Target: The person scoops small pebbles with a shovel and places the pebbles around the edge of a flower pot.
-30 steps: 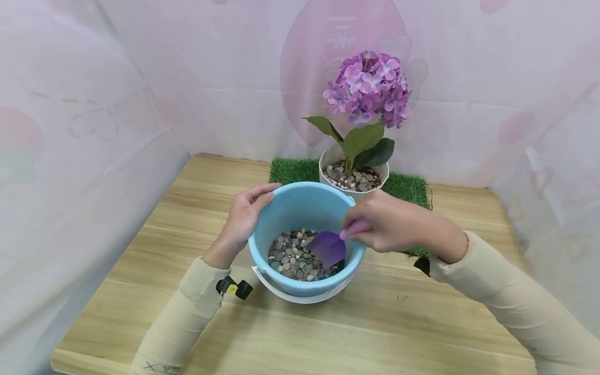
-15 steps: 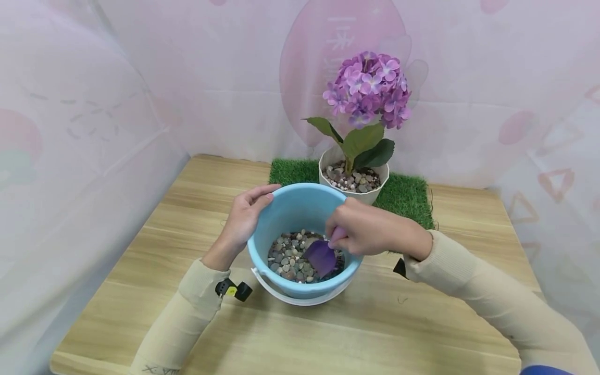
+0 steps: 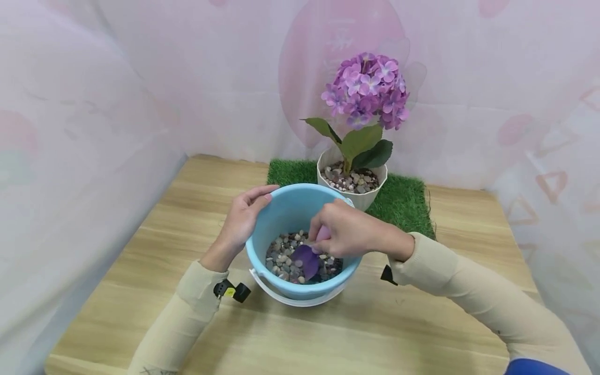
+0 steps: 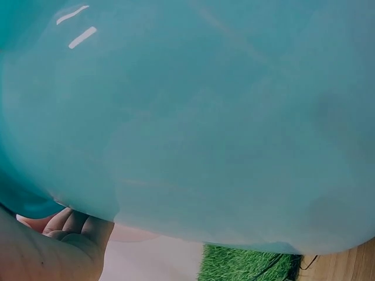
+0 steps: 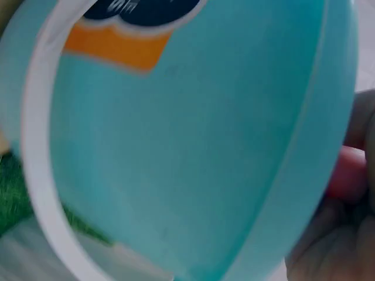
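Observation:
A light blue bucket (image 3: pixel 300 200) stands tilted a little toward me, with pebbles (image 3: pixel 283 255) on its bottom. At its left rim my left hand (image 3: pixel 240 221) holds on, thumb on the rim and fingers along the outside; the left wrist view shows that hand (image 4: pixel 64 246) beside the bucket wall (image 4: pixel 193 117). My right hand (image 3: pixel 349 229) grips the pink handle (image 3: pixel 323 233) of a small purple shovel (image 3: pixel 307 262) inside the bucket. Its blade lies among the pebbles, the tip partly hidden. Bucket wall (image 5: pixel 176 152) and white handle (image 5: pixel 36 134) fill most of the right wrist view.
Behind the bucket, a white pot (image 3: pixel 358 200) with a purple hydrangea (image 3: pixel 367 91) and pebbles stands on a green turf mat (image 3: pixel 403 203). The wooden table (image 3: pixel 154 260) is bordered by pale printed cloth (image 3: pixel 225 78). The bucket's white handle (image 3: pixel 300 302) hangs at the front.
My right hand has moved left and slightly down into the bucket, pushing the shovel blade leftward through the pebbles. The left hand keeps its hold on the rim.

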Action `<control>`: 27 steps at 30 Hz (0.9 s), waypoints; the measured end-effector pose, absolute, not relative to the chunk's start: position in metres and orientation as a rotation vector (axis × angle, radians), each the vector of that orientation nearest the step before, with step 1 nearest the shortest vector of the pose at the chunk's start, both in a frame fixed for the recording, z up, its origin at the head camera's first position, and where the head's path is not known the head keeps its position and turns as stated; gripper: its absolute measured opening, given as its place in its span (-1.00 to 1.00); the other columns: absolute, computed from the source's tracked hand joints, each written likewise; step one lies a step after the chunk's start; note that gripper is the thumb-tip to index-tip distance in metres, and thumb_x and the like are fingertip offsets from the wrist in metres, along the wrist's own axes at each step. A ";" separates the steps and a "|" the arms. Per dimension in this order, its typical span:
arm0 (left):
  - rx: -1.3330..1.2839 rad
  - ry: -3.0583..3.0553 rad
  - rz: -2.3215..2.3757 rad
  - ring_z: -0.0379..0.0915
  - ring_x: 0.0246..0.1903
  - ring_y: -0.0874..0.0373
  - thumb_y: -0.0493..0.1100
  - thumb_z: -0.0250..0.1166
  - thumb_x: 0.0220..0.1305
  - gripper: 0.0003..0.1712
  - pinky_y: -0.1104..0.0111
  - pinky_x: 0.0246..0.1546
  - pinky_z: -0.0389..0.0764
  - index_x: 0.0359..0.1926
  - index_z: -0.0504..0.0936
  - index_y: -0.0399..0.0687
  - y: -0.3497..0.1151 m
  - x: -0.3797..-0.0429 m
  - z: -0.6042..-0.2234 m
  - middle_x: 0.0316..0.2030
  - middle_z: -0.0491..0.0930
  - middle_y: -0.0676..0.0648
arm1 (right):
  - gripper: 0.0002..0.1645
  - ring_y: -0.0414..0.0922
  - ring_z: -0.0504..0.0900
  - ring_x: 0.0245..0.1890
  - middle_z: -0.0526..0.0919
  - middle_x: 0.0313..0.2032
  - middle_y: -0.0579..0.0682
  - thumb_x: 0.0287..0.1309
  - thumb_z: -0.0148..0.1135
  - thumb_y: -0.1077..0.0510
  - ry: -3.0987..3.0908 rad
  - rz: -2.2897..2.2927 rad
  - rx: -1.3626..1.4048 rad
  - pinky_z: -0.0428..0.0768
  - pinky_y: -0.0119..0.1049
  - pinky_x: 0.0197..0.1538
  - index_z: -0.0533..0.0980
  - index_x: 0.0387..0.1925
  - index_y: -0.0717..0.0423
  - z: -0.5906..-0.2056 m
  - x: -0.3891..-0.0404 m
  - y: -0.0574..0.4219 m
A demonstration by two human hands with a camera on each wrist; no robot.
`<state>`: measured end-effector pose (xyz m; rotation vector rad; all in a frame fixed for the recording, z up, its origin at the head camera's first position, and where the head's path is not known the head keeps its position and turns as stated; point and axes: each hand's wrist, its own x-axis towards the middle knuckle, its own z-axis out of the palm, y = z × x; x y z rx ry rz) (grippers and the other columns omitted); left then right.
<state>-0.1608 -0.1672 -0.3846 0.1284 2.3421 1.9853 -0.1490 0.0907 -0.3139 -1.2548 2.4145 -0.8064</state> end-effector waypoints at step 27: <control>0.125 2.340 2.003 0.66 0.18 -0.23 -0.09 0.10 0.64 -0.54 0.00 0.14 0.78 0.40 0.56 -0.13 -0.168 -0.158 -0.383 0.29 0.62 -0.26 | -0.88 -0.31 0.81 -0.36 0.86 -0.41 -0.13 0.04 0.63 0.16 2.469 -0.818 -0.895 0.79 -0.37 -0.14 0.83 -0.33 0.04 -0.323 -0.150 0.083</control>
